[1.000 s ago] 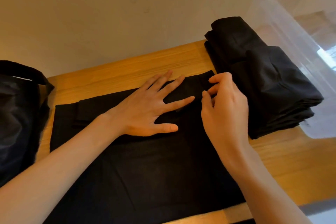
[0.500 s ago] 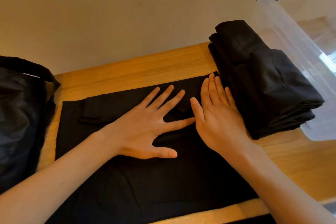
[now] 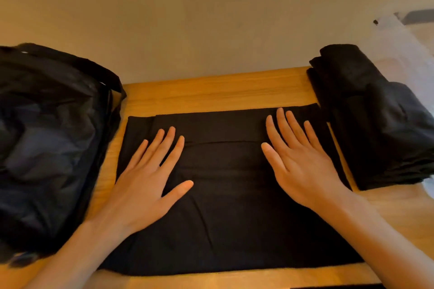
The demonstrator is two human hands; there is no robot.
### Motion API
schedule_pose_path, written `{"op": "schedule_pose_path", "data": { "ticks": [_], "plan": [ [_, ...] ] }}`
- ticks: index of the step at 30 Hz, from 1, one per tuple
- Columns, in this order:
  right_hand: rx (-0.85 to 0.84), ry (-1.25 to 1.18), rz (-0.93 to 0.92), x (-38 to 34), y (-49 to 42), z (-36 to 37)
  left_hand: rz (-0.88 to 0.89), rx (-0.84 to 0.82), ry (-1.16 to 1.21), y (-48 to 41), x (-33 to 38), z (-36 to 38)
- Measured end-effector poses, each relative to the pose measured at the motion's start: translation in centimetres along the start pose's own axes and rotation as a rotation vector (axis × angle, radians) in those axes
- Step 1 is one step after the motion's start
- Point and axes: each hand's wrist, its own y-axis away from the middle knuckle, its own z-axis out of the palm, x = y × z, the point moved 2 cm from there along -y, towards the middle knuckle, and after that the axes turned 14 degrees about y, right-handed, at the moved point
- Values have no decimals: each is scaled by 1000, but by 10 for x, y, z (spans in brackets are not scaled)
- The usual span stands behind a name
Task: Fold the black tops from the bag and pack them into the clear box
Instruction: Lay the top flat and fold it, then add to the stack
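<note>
left grip, right grip flat, empty, on black top; clear box faint, cropped

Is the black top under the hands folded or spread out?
Partly folded: the black top lies flat on the table, a strip turned over along its far side; left hand and right hand rest on it.

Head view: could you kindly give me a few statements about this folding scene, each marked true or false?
1. The left hand and right hand lie flat on the black top. True.
2. The black top lies on the table between the bag and the folded stack. True.
3. The bag stands right of the black top. False: it stands on the left.
4. The folded stack sits inside the clear box. False: it rests on the table, outside it.
</note>
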Motion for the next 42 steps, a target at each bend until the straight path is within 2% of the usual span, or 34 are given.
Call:
{"op": "schedule_pose_path", "data": {
  "ticks": [3, 6, 8, 10, 13, 18, 21, 24, 28, 30, 34, 38, 42],
  "plan": [
    [49, 22, 15, -21, -3, -17, -30, 28, -3, 12, 1, 0],
    [136, -12, -219, -76, -25, -34, -149, 117, -57, 25, 9, 0],
    [140, 16, -415, -114, -46, -35, -269, 152, -49, 35, 16, 4],
    [122, 86, -512, -140, -65, -32, -312, 145, 3, 45, 18, 13],
    [70, 146, -523, -153, -77, -23, -320, 133, 25, 54, 9, 21],
    [97, 105, -525, -151, -76, -23, -285, 150, 33, 54, 3, 17],
    [156, -14, -547, -130, -56, -34, -177, 142, 43, 65, 0, 10],
    [155, 25, -536, -88, -19, -30, 2, 61, 9, 86, -6, 12],
    [56, 168, -469, -43, 20, -9, 43, 0, -54, 94, -11, 15],
    [55, 147, -451, -25, 42, -2, 87, -28, -28, 95, -11, 12],
    [165, -3, -408, 23, 104, 13, 164, -60, 1, 118, -20, 10],
    [264, 94, -398, 59, 154, 39, 179, -58, -79, 148, -26, 20],
    [407, 69, -353, 65, 166, 56, 187, 4, -103, 159, -25, 29]
  ]
}}
